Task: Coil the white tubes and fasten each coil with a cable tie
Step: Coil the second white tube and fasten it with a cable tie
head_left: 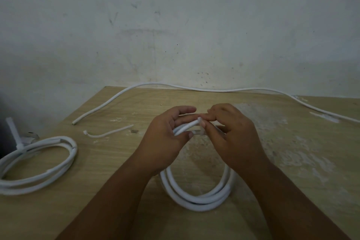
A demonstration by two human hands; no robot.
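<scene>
A coiled white tube (196, 200) stands on the wooden table (109, 161) in front of me, its lower loops showing below my wrists. My left hand (165, 140) grips the top of this coil, fingers curled round the bundled strands. My right hand (231, 136) pinches a thin translucent cable tie (199, 132) at the top of the coil, right beside my left thumb. A second white coil (39, 163) lies at the left, with a cable tie's tail (13, 132) sticking up from it. An uncoiled white tube (194, 87) runs along the table's far edge.
A loose cable tie (109, 132) lies on the table left of my hands. A stained pale wall rises just behind the table. The table's left edge runs diagonally past the second coil, where something dark sits.
</scene>
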